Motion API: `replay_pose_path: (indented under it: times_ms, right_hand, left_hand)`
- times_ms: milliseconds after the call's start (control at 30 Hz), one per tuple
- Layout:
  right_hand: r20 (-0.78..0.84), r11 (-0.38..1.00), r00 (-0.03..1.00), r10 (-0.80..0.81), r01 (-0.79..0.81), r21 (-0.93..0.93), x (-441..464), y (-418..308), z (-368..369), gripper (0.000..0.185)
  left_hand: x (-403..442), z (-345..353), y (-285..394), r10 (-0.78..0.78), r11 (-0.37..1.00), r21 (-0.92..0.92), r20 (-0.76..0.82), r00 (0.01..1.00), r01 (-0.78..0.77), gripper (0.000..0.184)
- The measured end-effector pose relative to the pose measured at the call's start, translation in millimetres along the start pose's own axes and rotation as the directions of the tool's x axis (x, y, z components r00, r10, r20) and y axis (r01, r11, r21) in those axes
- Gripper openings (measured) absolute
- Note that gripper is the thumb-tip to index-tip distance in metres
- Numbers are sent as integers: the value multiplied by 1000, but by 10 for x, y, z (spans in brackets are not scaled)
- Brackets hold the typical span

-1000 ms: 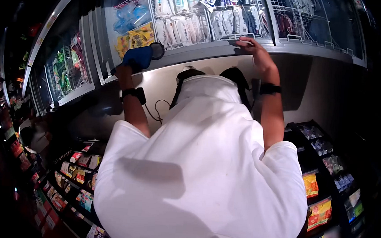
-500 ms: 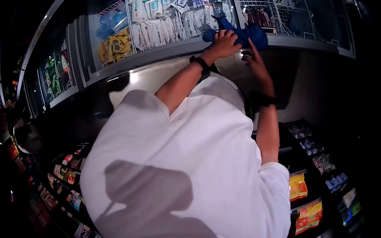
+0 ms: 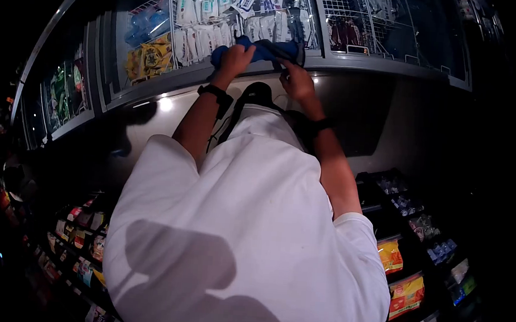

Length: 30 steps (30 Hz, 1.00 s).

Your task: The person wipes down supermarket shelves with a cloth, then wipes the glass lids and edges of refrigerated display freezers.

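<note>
A dark blue cloth point(image 3: 269, 50) is stretched between my hands over the front rim of a glass-topped freezer point(image 3: 192, 75). My left hand point(image 3: 236, 62) is closed round the cloth's left part, with a bit of it bunched beyond the fist. At the right part, my right hand point(image 3: 299, 83) has its fingers curled and appears to pinch the cloth's lower edge; the exact grip is partly hidden. Under the glass, just past the cloth, lie white ice-cream packets point(image 3: 203, 40) in wire baskets.
Yellow packets point(image 3: 150, 58) lie in the freezer's left section, and dark red ones point(image 3: 346, 34) in a wire basket to the right. Behind me, shelves carry orange bags point(image 3: 406, 295) at right and colourful packs point(image 3: 79, 236) at left.
Both hands and the cloth have moved left along the freezer rim. The bunched cloth is now stretched out between them, and my left hand has gone from lying on it to gripping it.
</note>
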State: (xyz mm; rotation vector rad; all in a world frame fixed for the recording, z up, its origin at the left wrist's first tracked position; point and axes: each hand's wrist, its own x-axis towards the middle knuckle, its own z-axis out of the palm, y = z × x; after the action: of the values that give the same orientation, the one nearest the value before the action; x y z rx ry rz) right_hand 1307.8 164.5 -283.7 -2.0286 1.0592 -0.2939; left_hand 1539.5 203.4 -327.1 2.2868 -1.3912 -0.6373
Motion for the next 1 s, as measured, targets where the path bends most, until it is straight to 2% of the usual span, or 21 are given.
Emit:
replay_pose_path:
  times_ms: [33, 100, 133, 200, 267, 333, 367, 400, 433, 467, 567, 600, 633, 667, 733, 800, 833, 867, 900, 933, 1000]
  right_hand:
    - [84, 987, 996, 28, -14, -158, 5, -103, 154, 41]
    - [61, 993, 998, -13, 19, -113, 8, -317, 364, 38]
    - [54, 995, 998, -38, 43, -93, 34, -422, 426, 38]
    - [34, 992, 997, -75, 78, -100, 75, -533, 529, 31]
    - [-53, 977, 986, -155, 146, -153, 169, -598, 517, 21]
    - [-170, 985, 982, -87, 60, -161, 219, -544, 498, 14]
    - [-214, 993, 977, -26, 1, -115, 214, -501, 492, 16]
    - [-284, 980, 956, -72, 16, -197, 203, -373, 511, 19]
    - [-280, 995, 960, 2, -30, -97, 139, -393, 474, 21]
    - [-303, 978, 952, 28, -89, -190, 108, -416, 490, 21]
    - [-355, 964, 935, 7, -101, -246, 12, -583, 671, 22]
    - [-387, 965, 922, -8, -95, -246, 23, -677, 733, 23]
    - [-406, 947, 913, -40, -94, -306, 49, -695, 857, 22]
    - [-367, 948, 929, -53, -69, -311, 88, -789, 945, 20]
    - [-344, 894, 939, 14, -166, -416, 198, -1095, 1195, 18]
    - [-66, 920, 998, -17, -11, -391, 380, -1265, 1395, 25]
    - [48, 951, 989, -141, 149, -270, 451, -1320, 1546, 37]
    - [125, 933, 958, -259, 282, -222, 481, -1555, 1671, 51]
    - [235, 920, 925, -300, 345, -185, 492, -1945, 1725, 56]
    - [310, 899, 882, -355, 413, -147, 533, -2168, 1887, 59]
    - [483, 875, 797, -363, 470, -117, 550, -2655, 2135, 63]
  left_hand:
    - [-102, -148, -268, -69, 997, 15, -71, 995, 70, 62]
    - [-239, -358, -1174, -148, 976, 133, -162, 976, 170, 63]
    - [-406, -631, -1379, -255, 930, 190, -278, 926, 314, 59]
    - [-558, -924, -2204, -317, 827, 367, -320, 893, 425, 56]
    - [-747, -1241, -2760, -135, 845, 469, -277, 951, 257, 56]
    - [-772, -1468, -3083, -172, 866, 417, -268, 948, 275, 59]
    - [-673, -1504, -3161, -435, 824, 232, -325, 840, 517, 62]
    - [-663, -1527, -3127, -440, 825, 230, -312, 842, 517, 62]
    - [-632, -1534, -3062, -428, 854, 196, -262, 865, 482, 63]
    - [-596, -1525, -2977, -415, 879, 155, -219, 883, 452, 64]
    - [-428, -1408, -2691, -289, 951, -106, 30, 957, 291, 64]
    - [-405, -1541, -2454, -271, 926, -199, 243, 931, 321, 63]
    - [-406, -1508, -2336, -198, 957, -167, 228, 953, 238, 62]
    - [-437, -1528, -2220, -137, 974, -152, 201, 970, 169, 60]
    - [-528, -1596, -2087, -44, 988, -141, 138, 989, 64, 56]
    - [-615, -1573, -2308, 20, 987, -159, 108, 994, -3, 53]
    - [-700, -1716, -2488, 3, 987, -161, 1, 1000, -3, 52]
    - [-815, -1902, -2783, -183, 970, -165, -21, 983, 177, 52]
    - [-973, -2036, -3096, -267, 961, -112, -133, 954, 254, 51]
    - [-1116, -2201, -3488, -297, 954, 6, -136, 945, 301, 47]
    - [-1441, -2363, -4318, -76, 925, 344, -241, 968, 159, 28]
